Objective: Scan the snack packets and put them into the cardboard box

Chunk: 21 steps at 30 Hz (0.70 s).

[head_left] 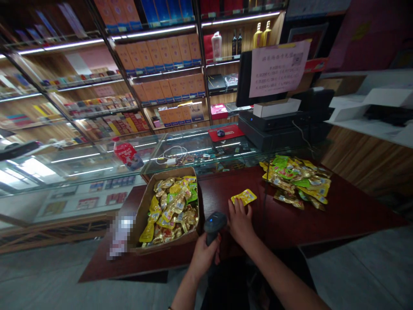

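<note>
Left hand (pixel 204 255) grips scanner (pixel 214 222), right hand (pixel 240 224) touches packet (pixel 248 196) (notice (pixel 274 71): Chinese script).

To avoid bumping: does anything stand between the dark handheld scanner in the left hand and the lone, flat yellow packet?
Yes, partly: the right hand stands between scanner and packet, its fingers at the packet's near edge.

A shop, shown by lit shelves (pixel 155 32) of matching orange boxes (pixel 159 54) at eleven o'clock, gold bottles (pixel 257 37) at one, a glass display case (pixel 77 165) at nine, a monitor (pixel 244 82) with a paper notice (pixel 278 71) between one and two, and a barcode scanner (pixel 215 221) at six.
</note>
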### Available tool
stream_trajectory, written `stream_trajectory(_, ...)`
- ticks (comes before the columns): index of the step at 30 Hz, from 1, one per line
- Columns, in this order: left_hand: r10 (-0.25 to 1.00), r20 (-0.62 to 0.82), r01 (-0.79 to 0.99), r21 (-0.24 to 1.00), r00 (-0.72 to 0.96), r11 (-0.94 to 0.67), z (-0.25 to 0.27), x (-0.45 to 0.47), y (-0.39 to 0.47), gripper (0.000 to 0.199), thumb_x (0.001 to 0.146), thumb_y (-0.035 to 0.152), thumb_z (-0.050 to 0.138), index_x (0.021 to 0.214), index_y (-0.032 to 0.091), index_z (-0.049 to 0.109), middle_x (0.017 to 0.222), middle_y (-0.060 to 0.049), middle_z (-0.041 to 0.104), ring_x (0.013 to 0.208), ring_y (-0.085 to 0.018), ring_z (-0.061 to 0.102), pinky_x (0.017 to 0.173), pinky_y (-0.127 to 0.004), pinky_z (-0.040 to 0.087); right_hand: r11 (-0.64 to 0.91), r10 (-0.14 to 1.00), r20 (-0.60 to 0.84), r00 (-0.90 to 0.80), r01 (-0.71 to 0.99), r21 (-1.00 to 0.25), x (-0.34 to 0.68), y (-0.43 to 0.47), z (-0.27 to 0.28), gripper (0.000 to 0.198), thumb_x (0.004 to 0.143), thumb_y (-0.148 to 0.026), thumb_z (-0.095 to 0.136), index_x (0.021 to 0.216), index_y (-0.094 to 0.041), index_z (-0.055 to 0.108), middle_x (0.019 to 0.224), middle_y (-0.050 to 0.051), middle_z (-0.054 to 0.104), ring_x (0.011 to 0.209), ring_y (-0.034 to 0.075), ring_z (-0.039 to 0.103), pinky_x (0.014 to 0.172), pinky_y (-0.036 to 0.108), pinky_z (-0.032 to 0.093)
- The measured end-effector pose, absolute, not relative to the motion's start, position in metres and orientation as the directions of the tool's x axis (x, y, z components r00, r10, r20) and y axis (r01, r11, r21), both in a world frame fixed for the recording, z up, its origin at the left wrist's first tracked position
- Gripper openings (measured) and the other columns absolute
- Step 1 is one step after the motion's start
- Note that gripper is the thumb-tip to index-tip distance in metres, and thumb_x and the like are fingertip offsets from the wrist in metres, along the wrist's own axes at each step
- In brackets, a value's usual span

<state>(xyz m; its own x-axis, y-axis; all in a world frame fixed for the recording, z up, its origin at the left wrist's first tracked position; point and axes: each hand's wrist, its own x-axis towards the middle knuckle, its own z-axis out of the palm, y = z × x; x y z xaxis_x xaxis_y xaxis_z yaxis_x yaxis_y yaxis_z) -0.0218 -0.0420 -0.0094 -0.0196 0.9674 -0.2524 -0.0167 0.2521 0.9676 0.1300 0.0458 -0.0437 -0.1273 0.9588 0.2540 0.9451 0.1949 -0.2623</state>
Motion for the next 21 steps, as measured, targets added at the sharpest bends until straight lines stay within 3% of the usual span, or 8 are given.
stream_trajectory(2, 0.968, -0.25, -0.02, 0.968, -0.018, 0.25, -0.011, -0.022, -0.042, 0.048, 0.071, 0.063, 0.076, 0.079, 0.019, 0.057, 0.05, 0.006, 0.053, 0.032, -0.01, 0.047, 0.035, -0.022, 0.039, 0.279, 0.933, 0.312, -0.178, 0.905, -0.32, 0.128, 0.04, -0.043, 0.048, 0.102, -0.031, 0.039, 0.147, -0.017, 0.05, 0.154, 0.019, 0.049, 0.144, 0.031, 0.041, 0.116, 0.058, 0.022)
stream_trajectory(4, 0.968, -0.249, -0.02, 0.968, -0.017, 0.249, -0.012, -0.023, -0.042, 0.049, 0.071, 0.064, 0.075, 0.079, 0.019, 0.057, 0.05, 0.006, 0.054, 0.032, -0.01, 0.047, 0.034, -0.022, 0.039, 0.269, 0.92, 0.37, -0.13, 0.895, -0.355, 0.135, 0.045, -0.041, 0.046, 0.103, -0.029, 0.037, 0.145, -0.019, 0.052, 0.156, 0.017, 0.046, 0.143, 0.028, 0.042, 0.115, 0.05, 0.028)
stream_trajectory(7, 0.968, -0.251, -0.02, 0.968, -0.015, 0.251, -0.013, -0.024, -0.042, 0.05, 0.071, 0.065, 0.075, 0.081, 0.018, 0.058, 0.051, 0.006, 0.054, 0.033, -0.01, 0.048, 0.035, -0.021, 0.039, 0.054, 0.93, 0.357, 0.082, 0.933, -0.356, 0.151, 0.062, -0.039, 0.057, 0.1, -0.038, 0.045, 0.15, -0.012, 0.044, 0.161, 0.024, 0.035, 0.147, 0.035, 0.034, 0.114, 0.051, 0.03)
stream_trajectory(10, 0.968, -0.251, -0.017, 0.968, -0.011, 0.25, -0.013, -0.024, -0.042, 0.051, 0.071, 0.066, 0.075, 0.08, 0.018, 0.058, 0.051, 0.006, 0.054, 0.033, -0.01, 0.048, 0.035, -0.021, 0.039, -0.095, 0.953, 0.245, 0.177, 0.944, -0.315, 0.16, 0.074, -0.039, 0.076, 0.096, -0.05, 0.052, 0.155, -0.006, 0.034, 0.156, 0.029, 0.041, 0.147, 0.042, 0.031, 0.115, 0.061, 0.023)
stream_trajectory(13, 0.969, -0.247, -0.022, 0.969, -0.013, 0.246, -0.011, -0.024, -0.043, 0.052, 0.072, 0.066, 0.075, 0.081, 0.018, 0.058, 0.05, 0.006, 0.054, 0.033, -0.01, 0.047, 0.035, -0.021, 0.038, -0.007, 0.971, 0.224, 0.08, 0.951, -0.309, 0.162, 0.075, -0.044, 0.073, 0.096, -0.048, 0.052, 0.157, -0.013, 0.033, 0.154, 0.024, 0.047, 0.147, 0.041, 0.031, 0.116, 0.068, 0.012)
stream_trajectory(16, 0.971, -0.24, -0.032, 0.97, -0.015, 0.24, -0.01, -0.023, -0.043, 0.053, 0.071, 0.067, 0.075, 0.082, 0.018, 0.058, 0.051, 0.006, 0.054, 0.033, -0.01, 0.048, 0.035, -0.021, 0.038, 0.121, 0.964, 0.266, -0.012, 0.911, -0.395, 0.164, 0.073, -0.05, 0.06, 0.096, -0.038, 0.051, 0.153, -0.021, 0.04, 0.147, 0.017, 0.057, 0.142, 0.035, 0.042, 0.118, 0.068, 0.007)
stream_trajectory(19, 0.971, -0.24, -0.04, 0.97, -0.016, 0.239, -0.009, -0.023, -0.043, 0.057, 0.069, 0.07, 0.076, 0.083, 0.017, 0.059, 0.052, 0.006, 0.054, 0.033, -0.01, 0.048, 0.036, -0.022, 0.039, 0.198, 0.957, 0.29, -0.027, 0.792, -0.577, 0.17, 0.074, -0.051, 0.06, 0.092, -0.031, 0.054, 0.151, -0.022, 0.042, 0.137, 0.014, 0.064, 0.13, 0.029, 0.055, 0.117, 0.055, 0.029)
stream_trajectory(21, 0.969, -0.247, -0.053, 0.968, -0.016, 0.246, -0.008, -0.024, -0.043, 0.06, 0.068, 0.07, 0.076, 0.088, 0.016, 0.061, 0.053, 0.006, 0.054, 0.034, -0.01, 0.048, 0.036, -0.022, 0.039, 0.21, 0.954, 0.298, 0.019, 0.667, -0.715, 0.174, 0.075, -0.051, 0.068, 0.089, -0.029, 0.054, 0.154, -0.021, 0.035, 0.138, 0.014, 0.062, 0.127, 0.027, 0.059, 0.108, 0.044, 0.043)
